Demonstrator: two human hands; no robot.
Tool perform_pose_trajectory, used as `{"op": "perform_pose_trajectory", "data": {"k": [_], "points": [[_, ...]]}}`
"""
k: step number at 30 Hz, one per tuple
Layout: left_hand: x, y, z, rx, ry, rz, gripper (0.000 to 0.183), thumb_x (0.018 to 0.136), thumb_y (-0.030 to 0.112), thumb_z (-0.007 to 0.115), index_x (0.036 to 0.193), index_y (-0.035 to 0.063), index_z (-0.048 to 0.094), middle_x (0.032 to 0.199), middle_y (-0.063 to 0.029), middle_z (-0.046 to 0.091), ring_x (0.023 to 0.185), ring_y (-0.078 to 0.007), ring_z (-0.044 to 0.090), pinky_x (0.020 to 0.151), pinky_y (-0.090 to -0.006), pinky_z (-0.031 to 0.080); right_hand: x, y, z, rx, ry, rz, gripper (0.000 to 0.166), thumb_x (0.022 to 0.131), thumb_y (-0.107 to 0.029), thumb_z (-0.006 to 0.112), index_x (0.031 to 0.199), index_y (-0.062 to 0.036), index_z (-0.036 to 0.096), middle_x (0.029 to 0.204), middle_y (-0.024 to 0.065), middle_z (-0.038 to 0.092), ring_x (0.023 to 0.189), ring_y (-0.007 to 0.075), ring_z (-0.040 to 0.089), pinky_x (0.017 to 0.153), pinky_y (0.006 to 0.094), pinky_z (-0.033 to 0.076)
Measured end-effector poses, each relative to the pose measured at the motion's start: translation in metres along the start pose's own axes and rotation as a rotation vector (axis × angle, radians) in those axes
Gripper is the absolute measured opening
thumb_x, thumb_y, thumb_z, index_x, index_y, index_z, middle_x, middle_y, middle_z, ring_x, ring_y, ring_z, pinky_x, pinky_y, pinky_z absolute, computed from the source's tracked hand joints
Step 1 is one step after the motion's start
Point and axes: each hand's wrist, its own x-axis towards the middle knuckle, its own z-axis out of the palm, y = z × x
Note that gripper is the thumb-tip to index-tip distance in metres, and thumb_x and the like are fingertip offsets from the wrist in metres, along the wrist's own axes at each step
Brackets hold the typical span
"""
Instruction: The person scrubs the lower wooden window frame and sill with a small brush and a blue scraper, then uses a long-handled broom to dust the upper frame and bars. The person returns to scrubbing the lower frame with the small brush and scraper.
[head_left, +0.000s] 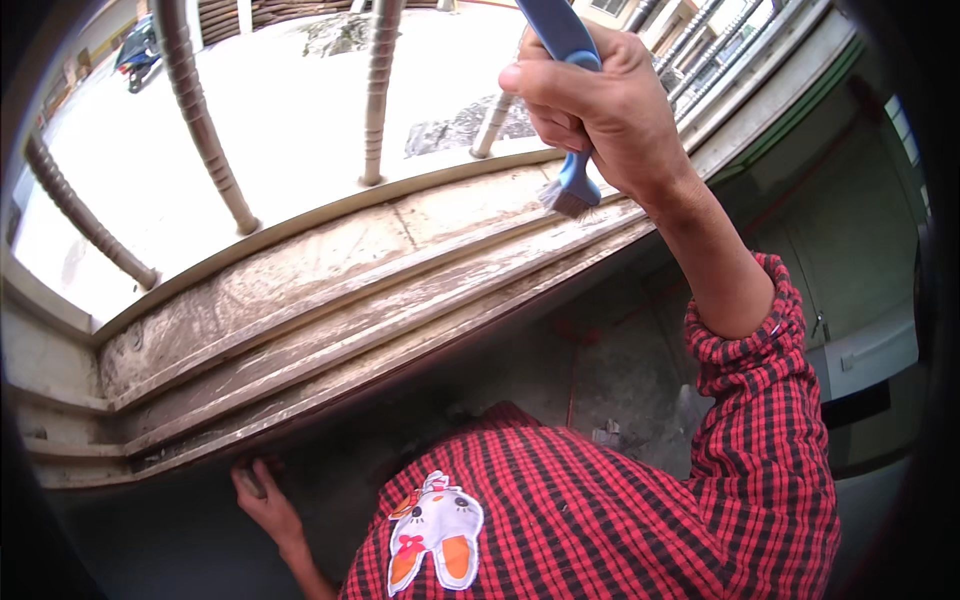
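My right hand (600, 105) is closed around the handle of a blue groove-cleaning brush (571, 180). The brush points bristles down, over the dusty window sill track (420, 281). Its pale bristles are at or just above the track's ridges; contact is hard to tell. The upper handle runs out past the top of the view. Below the sill's left part, my left hand (262, 499) is near the dark wall with its fingers bent. Shadow hides its fingertips, and whether it holds anything is unclear.
Ribbed metal bars (206, 127) stand upright along the outer edge of the stained sill (315, 259). The side frame (52, 367) meets the track at the left. Outdoors, a scooter (139, 56) and rocks (457, 127) show in bright light. A white surface (870, 352) lies at the right.
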Motion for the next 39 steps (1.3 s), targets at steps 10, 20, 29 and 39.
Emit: {"op": "perform_pose_trajectory", "data": {"k": [10, 20, 29, 39], "points": [[0.024, -0.03, -0.035, 0.425, 0.202, 0.157, 0.035, 0.091, 0.024, 0.064, 0.086, -0.0097, 0.056, 0.074, -0.0226, 0.056, 0.065, -0.0325, 0.052, 0.067, -0.0398, 0.045, -0.097, 0.088, -0.119, -0.556, 0.097, 0.188, 0.018, 0.078, -0.01, 0.066, 0.072, 0.001, 0.054, 0.061, 0.0017, 0.045, 0.061, 0.0064, 0.042, 0.055, 0.0261, 0.037], [0.038, -0.088, -0.061, 0.31, 0.094, 0.024, 0.046, 0.099, 0.019, 0.051, 0.134, -0.0099, 0.042, 0.136, -0.0224, 0.048, 0.121, -0.0266, 0.049, 0.104, -0.0335, 0.037, -0.122, 0.097, -0.066, -0.475, -0.348, 0.351, 0.016, 0.069, -0.011, 0.069, 0.07, -0.003, 0.055, 0.058, 0.0072, 0.049, 0.055, 0.0113, 0.046, 0.055, 0.0288, 0.04], [0.037, -0.073, -0.05, 0.237, 0.096, -0.065, 0.043, 0.099, 0.018, 0.051, 0.131, -0.0091, 0.045, 0.131, -0.0208, 0.052, 0.115, -0.0252, 0.052, 0.101, -0.0343, 0.039, -0.092, 0.051, 0.056, -0.109, -0.143, 0.194, 0.012, 0.071, -0.003, 0.07, 0.073, -0.0024, 0.059, 0.061, 0.004, 0.056, 0.053, 0.0082, 0.053, 0.049, 0.0242, 0.04], [0.044, -0.042, -0.047, 0.475, 0.1, 0.164, 0.037, 0.093, 0.026, 0.062, 0.091, -0.0112, 0.058, 0.082, -0.026, 0.058, 0.076, -0.0331, 0.055, 0.074, -0.042, 0.045, -0.008, -0.014, 0.159, 0.531, 0.116, -0.178, 0.019, 0.07, -0.008, 0.062, 0.057, -0.0031, 0.05, 0.05, 0.0089, 0.051, 0.045, 0.0205, 0.051, 0.046, 0.0315, 0.04]]}}
